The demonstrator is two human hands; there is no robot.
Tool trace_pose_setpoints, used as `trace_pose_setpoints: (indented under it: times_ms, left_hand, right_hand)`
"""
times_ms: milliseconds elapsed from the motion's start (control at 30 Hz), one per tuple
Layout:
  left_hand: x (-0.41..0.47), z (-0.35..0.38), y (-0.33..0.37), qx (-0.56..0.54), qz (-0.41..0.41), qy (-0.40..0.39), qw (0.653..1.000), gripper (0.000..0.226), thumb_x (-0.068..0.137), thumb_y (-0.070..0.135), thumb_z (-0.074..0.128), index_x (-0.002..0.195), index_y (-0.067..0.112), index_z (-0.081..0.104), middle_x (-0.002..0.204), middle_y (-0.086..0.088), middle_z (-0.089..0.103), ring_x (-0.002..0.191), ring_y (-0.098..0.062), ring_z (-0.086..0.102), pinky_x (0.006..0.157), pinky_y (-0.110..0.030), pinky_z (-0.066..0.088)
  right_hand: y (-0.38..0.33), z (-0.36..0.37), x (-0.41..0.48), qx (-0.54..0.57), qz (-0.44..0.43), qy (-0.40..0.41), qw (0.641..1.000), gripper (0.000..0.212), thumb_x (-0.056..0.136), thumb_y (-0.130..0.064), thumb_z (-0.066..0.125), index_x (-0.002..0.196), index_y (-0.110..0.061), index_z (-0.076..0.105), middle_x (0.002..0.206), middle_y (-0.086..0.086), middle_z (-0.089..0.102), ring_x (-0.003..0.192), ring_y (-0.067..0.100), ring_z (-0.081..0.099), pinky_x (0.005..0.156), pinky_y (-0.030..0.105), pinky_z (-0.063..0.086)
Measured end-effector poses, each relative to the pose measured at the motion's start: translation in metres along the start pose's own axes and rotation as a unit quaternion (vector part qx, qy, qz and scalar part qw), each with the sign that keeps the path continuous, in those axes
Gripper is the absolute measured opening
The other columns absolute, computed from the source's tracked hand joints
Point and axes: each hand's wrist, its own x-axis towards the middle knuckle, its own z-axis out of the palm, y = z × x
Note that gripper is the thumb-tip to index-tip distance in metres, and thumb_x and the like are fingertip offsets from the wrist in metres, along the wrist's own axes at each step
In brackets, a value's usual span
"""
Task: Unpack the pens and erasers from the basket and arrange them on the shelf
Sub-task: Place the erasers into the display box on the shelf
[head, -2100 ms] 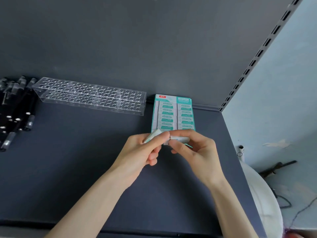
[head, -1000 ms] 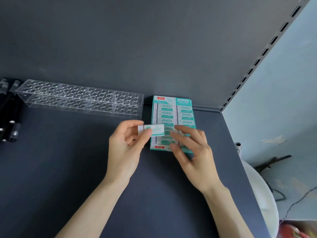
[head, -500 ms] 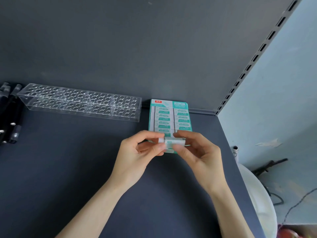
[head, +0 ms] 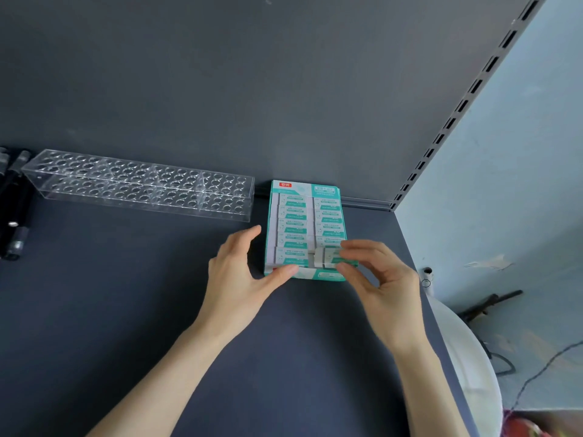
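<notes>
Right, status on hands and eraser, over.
Left hand open, touching box. Right hand pinches eraser at box's front-right slot. Nothing blocking.

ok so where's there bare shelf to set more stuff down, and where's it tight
Widest bare patch: the shelf in front of the clear pen rack, between the black pens and the left hand. A narrow strip runs between the eraser box and the shelf's right edge. Crowded: the box's front, where the right hand pinches an eraser.
</notes>
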Motion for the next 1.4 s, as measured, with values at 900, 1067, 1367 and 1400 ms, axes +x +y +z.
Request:
trace_pose_setpoints:
  times_ms: [900,1067,1367,1400]
  left_hand:
    - [-0.003,0.004,0.006,0.082,0.058,0.012,0.995,0.056,0.083,0.038,0.069,0.134,0.020,0.051,0.119,0.008,0.066,0.106,-0.019,0.061,0.098,-0.043,0.042]
    - [-0.004,-0.004,0.008,0.074,0.057,-0.018,0.995,0.047,0.086,0.040,0.064,0.130,0.025,0.053,0.125,0.010,0.061,0.113,-0.012,0.054,0.100,-0.036,0.041]
    - [-0.028,-0.074,0.001,0.124,0.106,0.058,0.985,0.019,0.087,0.028,0.065,0.101,0.016,0.068,0.094,0.010,0.070,0.085,-0.003,0.064,0.080,-0.035,0.053]
    - [-0.031,-0.084,-0.001,0.128,0.109,0.071,0.983,0.017,0.087,0.027,0.066,0.099,0.016,0.069,0.090,0.011,0.070,0.082,-0.003,0.065,0.078,-0.035,0.054]
  right_hand:
    - [-0.005,0.016,-0.013,-0.262,-0.054,-0.071,0.961,0.029,0.088,-0.018,0.064,0.117,-0.015,0.064,0.132,-0.003,0.056,0.133,0.021,0.041,0.108,0.044,0.034]
    - [-0.011,0.016,-0.011,-0.230,-0.041,-0.061,0.970,0.028,0.087,-0.015,0.064,0.115,-0.011,0.064,0.134,0.001,0.054,0.130,0.022,0.038,0.101,0.046,0.042]
    - [-0.050,0.048,0.001,-0.198,-0.066,-0.009,0.978,0.017,0.089,-0.015,0.060,0.104,-0.009,0.066,0.115,0.005,0.065,0.099,0.028,0.061,0.071,0.040,0.053]
    - [-0.057,0.056,0.002,-0.195,-0.071,-0.009,0.978,0.015,0.089,-0.015,0.060,0.101,-0.009,0.067,0.111,0.006,0.066,0.095,0.029,0.062,0.070,0.038,0.051]
